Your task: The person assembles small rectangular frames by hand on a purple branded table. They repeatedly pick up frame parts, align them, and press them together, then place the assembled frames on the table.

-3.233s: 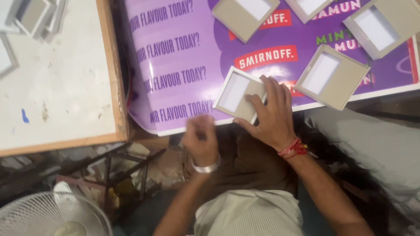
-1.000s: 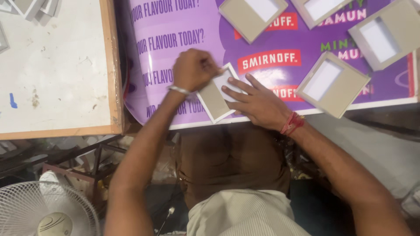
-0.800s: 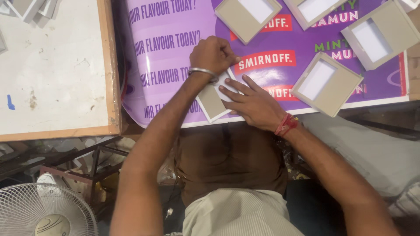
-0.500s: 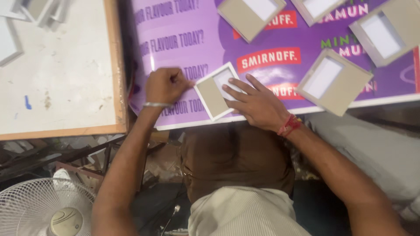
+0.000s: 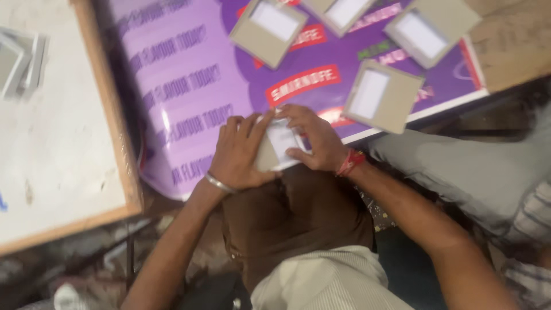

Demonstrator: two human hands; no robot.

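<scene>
Both hands press one card frame flat at the bench edge.
Left hand (image 5: pixel 241 152) and right hand (image 5: pixel 313 138) lie open-palmed on the frame (image 5: pixel 281 140), atop the purple poster (image 5: pixel 189 86); even pressure likely seats it squarely.

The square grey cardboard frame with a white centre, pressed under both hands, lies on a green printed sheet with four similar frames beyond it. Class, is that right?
One detail is wrong: the printed sheet is purple, not green. In the head view, both the left hand and the right hand press the square grey cardboard frame on it, with four similar frames beyond.
</scene>
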